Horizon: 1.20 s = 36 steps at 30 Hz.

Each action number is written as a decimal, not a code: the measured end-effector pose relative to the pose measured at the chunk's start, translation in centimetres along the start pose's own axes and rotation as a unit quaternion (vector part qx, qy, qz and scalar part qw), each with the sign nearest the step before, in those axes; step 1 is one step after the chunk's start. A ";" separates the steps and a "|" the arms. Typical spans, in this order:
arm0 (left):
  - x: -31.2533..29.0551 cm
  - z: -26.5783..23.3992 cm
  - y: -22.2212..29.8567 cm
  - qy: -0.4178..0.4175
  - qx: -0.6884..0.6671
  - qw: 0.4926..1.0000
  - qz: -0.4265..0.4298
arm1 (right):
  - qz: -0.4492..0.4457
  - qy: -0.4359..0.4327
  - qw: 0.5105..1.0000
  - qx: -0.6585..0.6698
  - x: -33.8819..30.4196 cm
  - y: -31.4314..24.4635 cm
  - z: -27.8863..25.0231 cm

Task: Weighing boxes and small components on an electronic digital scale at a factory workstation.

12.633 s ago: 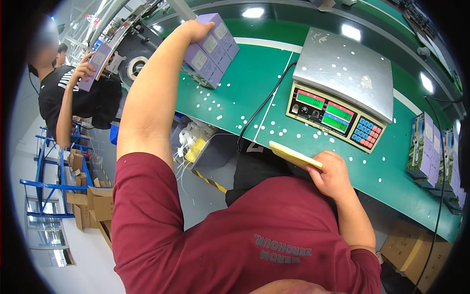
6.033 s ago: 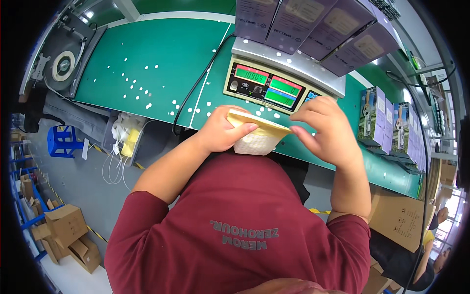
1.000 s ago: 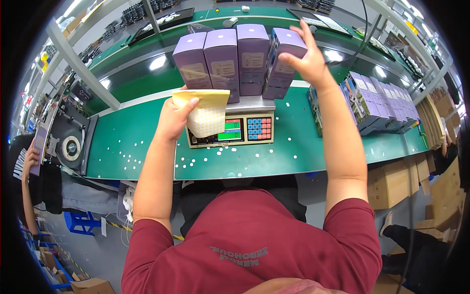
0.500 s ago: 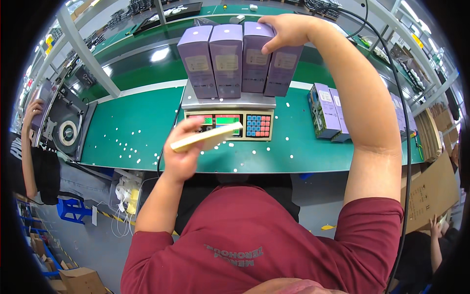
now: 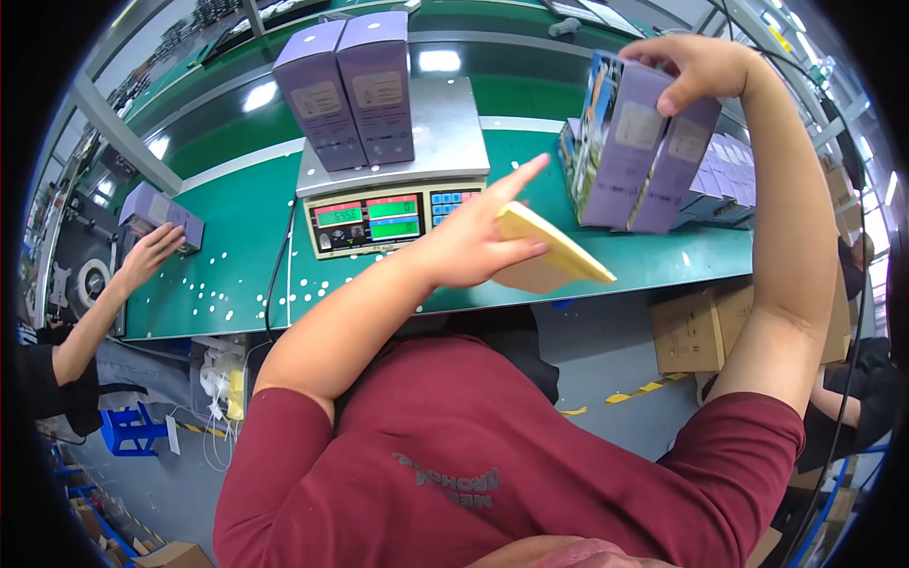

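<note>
My left hand [image 5: 473, 241] holds a pale yellow flat pad [image 5: 549, 248] in front of the scale, thumb beneath it and index finger stretched out. My right hand [image 5: 696, 71] grips the tops of two tall purple boxes [image 5: 620, 156] side by side, above the right part of the table; whether their bottoms touch it I cannot tell. Two more purple boxes [image 5: 379, 104] stand upright on the left of the metal pan of the digital scale [image 5: 464, 118], each with a white round dot on top. The scale's display is lit green, and my left hand partly covers its keypad.
More purple boxes [image 5: 724, 175] stand at the right, behind the held pair. White round dots lie scattered on the green table [image 5: 256, 222]. At the left a co-worker's hand [image 5: 154, 254] touches another purple box [image 5: 180, 216]. A cardboard carton [image 5: 686, 331] is below the table, right.
My right hand has carried two purple boxes off the scale to the right. My left hand has swung right with the pad. At the left, the co-worker's box has come over the table.
</note>
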<state>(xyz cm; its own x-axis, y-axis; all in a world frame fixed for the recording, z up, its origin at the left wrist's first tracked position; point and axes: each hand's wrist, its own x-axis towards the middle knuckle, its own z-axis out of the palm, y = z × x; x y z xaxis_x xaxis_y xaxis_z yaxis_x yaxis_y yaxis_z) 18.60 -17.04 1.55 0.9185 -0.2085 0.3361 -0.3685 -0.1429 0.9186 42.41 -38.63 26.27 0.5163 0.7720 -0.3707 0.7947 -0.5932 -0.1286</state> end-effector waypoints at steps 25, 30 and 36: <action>-1.9 3.7 -4.5 -0.078 -0.092 0.991 -0.064 | 0.045 0.518 0.854 -0.028 -3.5 1.3 29.9; -8.7 1.3 -6.3 -0.016 -0.122 0.984 -0.130 | 0.059 0.604 0.787 -0.110 0.3 3.9 30.7; -13.3 -0.3 -7.3 0.095 -0.152 0.975 -0.134 | 0.076 0.620 0.772 -0.120 2.9 4.7 29.6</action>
<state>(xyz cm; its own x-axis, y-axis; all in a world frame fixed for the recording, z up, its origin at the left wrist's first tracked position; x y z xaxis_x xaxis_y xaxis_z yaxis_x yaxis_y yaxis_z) 9.08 -12.89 -9.53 0.9965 -0.0170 0.0817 -0.0788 0.1323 0.9881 38.15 -45.94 -2.61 0.3996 0.4104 0.8197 0.6548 -0.7535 0.0581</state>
